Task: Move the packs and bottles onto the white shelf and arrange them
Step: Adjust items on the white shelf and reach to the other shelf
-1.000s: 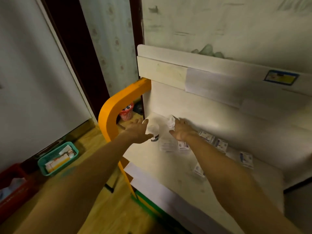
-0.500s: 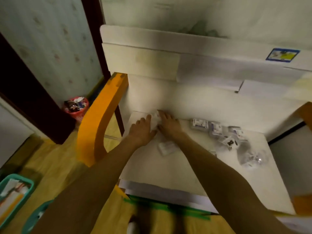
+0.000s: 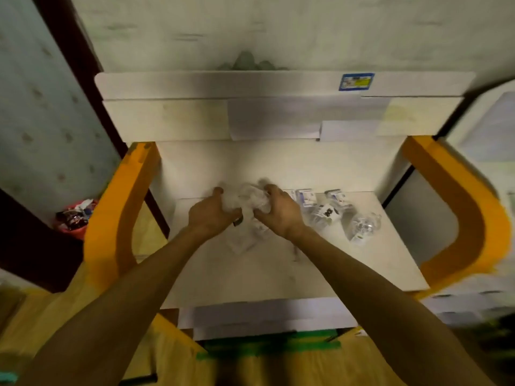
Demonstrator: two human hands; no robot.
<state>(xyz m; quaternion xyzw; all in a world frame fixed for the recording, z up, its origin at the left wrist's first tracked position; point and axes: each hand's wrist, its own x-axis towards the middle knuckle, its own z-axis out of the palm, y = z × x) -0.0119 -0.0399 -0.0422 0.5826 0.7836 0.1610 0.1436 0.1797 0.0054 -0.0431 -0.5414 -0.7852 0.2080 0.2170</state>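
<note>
Both hands are working at the back of the white shelf [image 3: 250, 274], toward twelve o'clock from its centre. The left hand [image 3: 210, 215] and the right hand [image 3: 281, 213] are curling their fingers round a blurred clear bundle [image 3: 246, 197] held between them — it looks like crinkled plastic, a pack or bottle, but I cannot tell which. A small dark piece is showing just under the left thumb.

At about two o'clock a row of small packs [image 3: 306, 196] is standing against the back wall, with two clear bottles [image 3: 362, 225] lying just in front of them.

My judgement: the arranging step is under way — things are already on the shelf. The next move is probably calling for setting the bundle down beside the row without knocking the bottles, which could roll.
</note>
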